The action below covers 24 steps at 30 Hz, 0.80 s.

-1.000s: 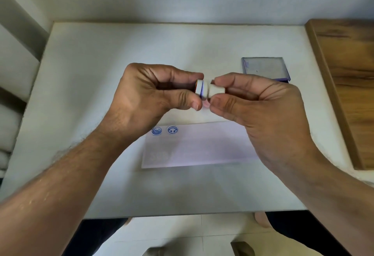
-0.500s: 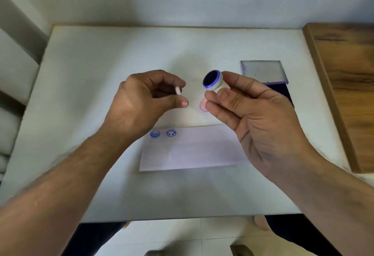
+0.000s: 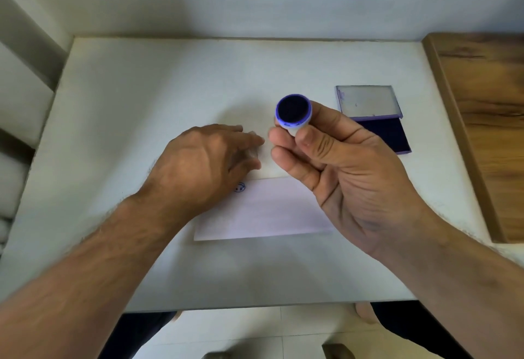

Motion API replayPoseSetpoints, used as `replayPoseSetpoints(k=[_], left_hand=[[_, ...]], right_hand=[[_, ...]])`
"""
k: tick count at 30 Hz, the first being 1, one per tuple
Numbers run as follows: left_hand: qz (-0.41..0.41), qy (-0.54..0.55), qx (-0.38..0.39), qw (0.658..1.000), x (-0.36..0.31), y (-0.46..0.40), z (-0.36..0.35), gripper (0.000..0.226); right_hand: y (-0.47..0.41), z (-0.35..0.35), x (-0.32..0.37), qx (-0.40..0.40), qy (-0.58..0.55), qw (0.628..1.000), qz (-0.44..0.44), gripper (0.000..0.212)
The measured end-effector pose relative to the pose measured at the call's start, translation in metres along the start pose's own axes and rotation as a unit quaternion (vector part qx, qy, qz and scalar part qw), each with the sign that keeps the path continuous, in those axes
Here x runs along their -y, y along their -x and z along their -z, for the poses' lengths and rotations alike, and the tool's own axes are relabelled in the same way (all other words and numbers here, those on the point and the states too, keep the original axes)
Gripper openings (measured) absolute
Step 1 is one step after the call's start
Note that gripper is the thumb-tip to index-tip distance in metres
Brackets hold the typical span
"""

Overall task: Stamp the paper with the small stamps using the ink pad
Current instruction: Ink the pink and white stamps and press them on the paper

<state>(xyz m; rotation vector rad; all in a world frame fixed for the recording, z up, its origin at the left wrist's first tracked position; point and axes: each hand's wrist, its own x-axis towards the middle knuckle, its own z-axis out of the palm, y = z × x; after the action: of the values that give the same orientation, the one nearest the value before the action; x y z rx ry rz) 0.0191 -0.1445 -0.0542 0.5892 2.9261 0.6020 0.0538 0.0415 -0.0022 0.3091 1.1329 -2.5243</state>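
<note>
My right hand (image 3: pixel 348 171) holds a small round white stamp (image 3: pixel 294 112) above the table, its dark blue inked face turned up toward me. My left hand (image 3: pixel 204 168) lies low, palm down, over the top left corner of the pale paper (image 3: pixel 269 211). A pale blurred stamp cap (image 3: pixel 251 152) is pinched between its thumb and fingertips. One blue round print (image 3: pixel 240 187) shows on the paper beside that hand; anything further left is hidden under it. The open ink pad (image 3: pixel 381 134) lies right of the stamp, with its lid (image 3: pixel 367 100) folded back.
Everything rests on a white table (image 3: pixel 170 89) against a wall. A wooden board (image 3: pixel 487 131) runs along the table's right side. The table's front edge (image 3: pixel 255 306) is near my body, with floor tiles below.
My hands pulled the cap off the stamp and moved apart. The right hand turned the inked face up. The left hand dropped to the table with the cap, covering one print.
</note>
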Motion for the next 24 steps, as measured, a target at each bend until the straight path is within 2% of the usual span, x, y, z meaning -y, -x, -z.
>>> replayPoseSetpoints(k=[5, 10, 13, 24], left_hand=[[0.005, -0.024, -0.027, 0.999, 0.0026, -0.0020, 0.0001, 0.023], [0.023, -0.008, -0.051, 0.998, -0.0003, -0.0015, 0.0021, 0.033], [0.013, -0.009, -0.037, 0.999, -0.0032, -0.0011, 0.0005, 0.030], [0.067, -0.012, -0.012, 0.998, -0.0029, -0.0009, 0.0002, 0.032]], right_hand=[[-0.0014, -0.0002, 0.0009, -0.011, 0.011, 1.000, 0.006, 0.025], [-0.0011, -0.0010, 0.0004, -0.009, 0.017, 1.000, 0.006, 0.026], [-0.0011, -0.0009, 0.0007, -0.012, 0.020, 1.000, 0.006, 0.026], [-0.0023, 0.0020, -0.0053, -0.002, 0.010, 1.000, -0.001, 0.029]])
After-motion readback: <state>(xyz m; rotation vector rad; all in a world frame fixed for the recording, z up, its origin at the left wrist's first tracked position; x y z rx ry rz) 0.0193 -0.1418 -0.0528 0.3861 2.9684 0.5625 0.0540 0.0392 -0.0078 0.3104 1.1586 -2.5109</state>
